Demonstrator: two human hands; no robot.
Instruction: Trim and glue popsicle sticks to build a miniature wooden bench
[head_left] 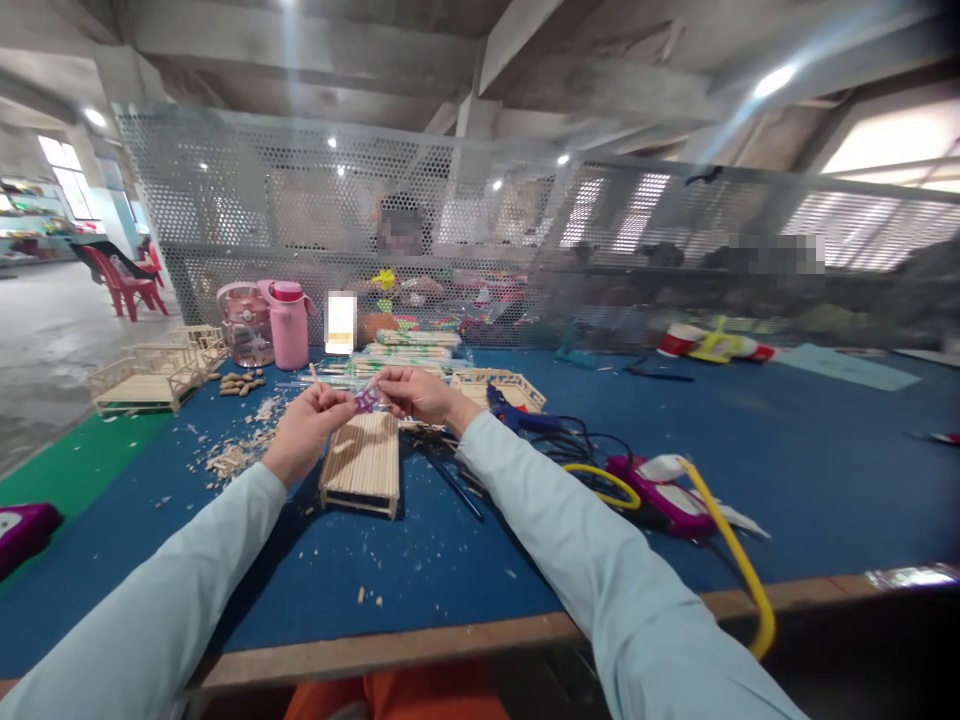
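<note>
A small purple and clear packet (367, 399) is stretched between my two hands, above the far end of a little slatted wooden stand (362, 462). My left hand (309, 425) pinches the packet's left side; a thin wooden stick (313, 373) shows upright at its fingers. On the packet's right side, the fingertips of my right hand (416, 393) are closed on it. The slatted stand rests upright on the blue table mat (315, 577). A dark pen-like tool (454, 484) lies just right of the stand.
A blue glue gun (521, 412) and a wooden frame (499, 382) lie beyond my right forearm, with a purple tool (667, 500) and cables nearer. Wood chips (232, 456), peanuts (241, 382), a pink bottle (289, 328) and wooden models (150, 378) are left. A mesh divider (300, 210) stands behind.
</note>
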